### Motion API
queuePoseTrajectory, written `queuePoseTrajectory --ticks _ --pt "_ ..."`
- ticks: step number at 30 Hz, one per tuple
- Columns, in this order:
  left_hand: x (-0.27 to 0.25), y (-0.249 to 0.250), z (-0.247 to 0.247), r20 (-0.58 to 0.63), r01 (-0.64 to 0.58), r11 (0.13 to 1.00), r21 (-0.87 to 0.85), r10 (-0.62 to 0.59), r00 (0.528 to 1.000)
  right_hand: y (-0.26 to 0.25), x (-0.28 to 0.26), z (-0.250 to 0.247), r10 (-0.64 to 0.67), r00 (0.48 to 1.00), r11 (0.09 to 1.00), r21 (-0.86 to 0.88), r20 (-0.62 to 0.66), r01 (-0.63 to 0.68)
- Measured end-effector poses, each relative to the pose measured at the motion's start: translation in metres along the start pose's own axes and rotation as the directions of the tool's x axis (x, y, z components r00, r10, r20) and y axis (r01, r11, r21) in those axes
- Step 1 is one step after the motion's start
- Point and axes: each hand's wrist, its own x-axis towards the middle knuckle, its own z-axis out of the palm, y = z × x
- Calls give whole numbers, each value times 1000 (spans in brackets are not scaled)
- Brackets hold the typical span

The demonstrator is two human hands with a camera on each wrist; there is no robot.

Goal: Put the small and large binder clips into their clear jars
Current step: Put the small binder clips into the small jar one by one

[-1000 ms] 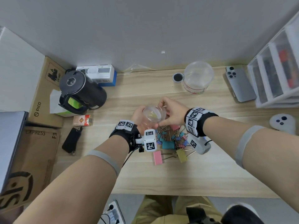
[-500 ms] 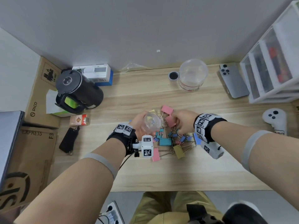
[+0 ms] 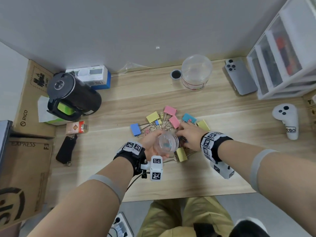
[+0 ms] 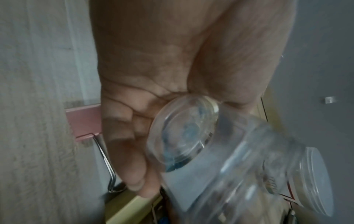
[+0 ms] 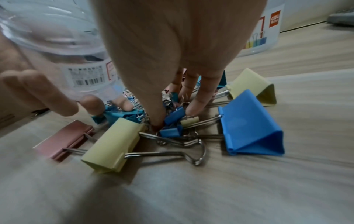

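Observation:
A pile of large and small coloured binder clips [image 3: 169, 120] lies mid-desk. My left hand [image 3: 152, 142] grips the small clear jar [image 3: 168, 143] just above the pile's near side, mouth up; something blue shows at its bottom [image 4: 184, 131]. My right hand [image 3: 186, 131] reaches down into the pile beside the jar. In the right wrist view the thumb and a fingertip [image 5: 193, 109] pinch a small blue clip [image 5: 174, 116] among large yellow [image 5: 114, 145] and blue [image 5: 250, 124] clips. The large clear jar [image 3: 196, 72] stands open at the back.
A black round lid [image 3: 176, 74] lies left of the large jar, a phone [image 3: 239, 76] and a white drawer unit [image 3: 282, 53] to its right. A white controller [image 3: 287, 122] is at the right edge. A black kettle [image 3: 71, 94], boxes and a key pouch [image 3: 65, 149] fill the left.
My right hand left the small jar's mouth and dropped into the clip pile. The left hand kept hold of the jar and sank a little toward me.

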Motion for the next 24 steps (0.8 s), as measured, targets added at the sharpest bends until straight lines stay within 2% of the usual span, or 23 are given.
queuePoseTrajectory --ticks 7,13,20,24 --pt "0 -6 -11 -78 -4 999 -39 1 997 8 0 0 122 985 991 78 -125 -113" --pt "-5 -5 -1 -67 -33 999 -42 30 997 4 4 6 82 994 995 -48 -76 -86" --pt "0 -7 1 -58 -10 999 -44 8 998 4 9 12 106 983 994 -18 -148 -110" --pt "0 -5 0 -74 -41 997 -61 37 997 3 8 13 106 983 994 -16 -151 -109"
